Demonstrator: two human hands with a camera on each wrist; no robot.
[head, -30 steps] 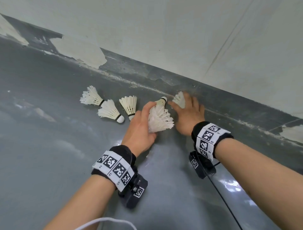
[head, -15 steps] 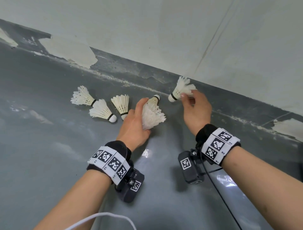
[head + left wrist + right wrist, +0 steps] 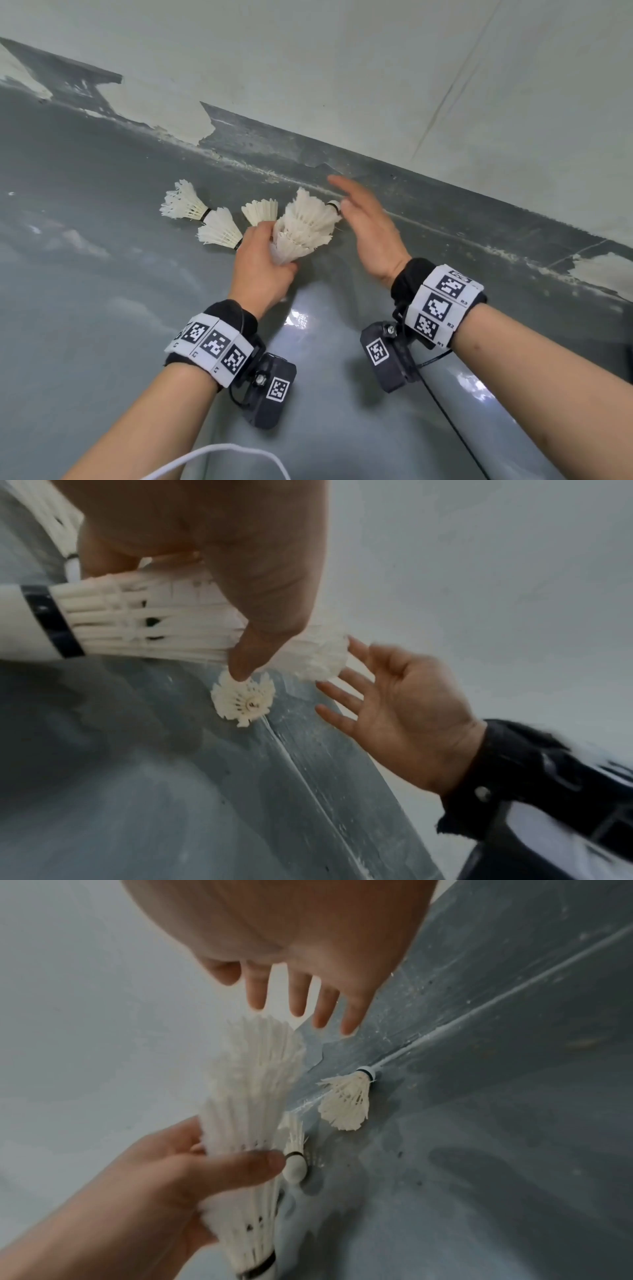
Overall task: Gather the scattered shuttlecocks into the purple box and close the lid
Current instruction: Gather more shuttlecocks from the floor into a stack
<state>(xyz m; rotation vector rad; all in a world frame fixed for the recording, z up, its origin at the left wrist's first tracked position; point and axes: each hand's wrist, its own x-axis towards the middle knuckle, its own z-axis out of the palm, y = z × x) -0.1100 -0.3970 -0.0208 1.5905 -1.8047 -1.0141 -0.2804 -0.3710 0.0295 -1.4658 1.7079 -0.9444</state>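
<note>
My left hand (image 3: 262, 263) gripped the nested shuttlecocks (image 3: 303, 228) by their feathers, my right hand (image 3: 371, 226) hung released beside them, three more (image 3: 219, 228) lay on the floor, and squeezing could have crushed the skirts or loosened the stack.

Each bare forearm wears a black wristband (image 3: 236, 313) wrapped by a white strap of black square-patterned marker tiles (image 3: 214, 344). Beneath each wrist hangs a black camera box (image 3: 270, 390) bearing its own marker and a screw. A thin black cable (image 3: 455, 435) trails from the right unit.
</note>
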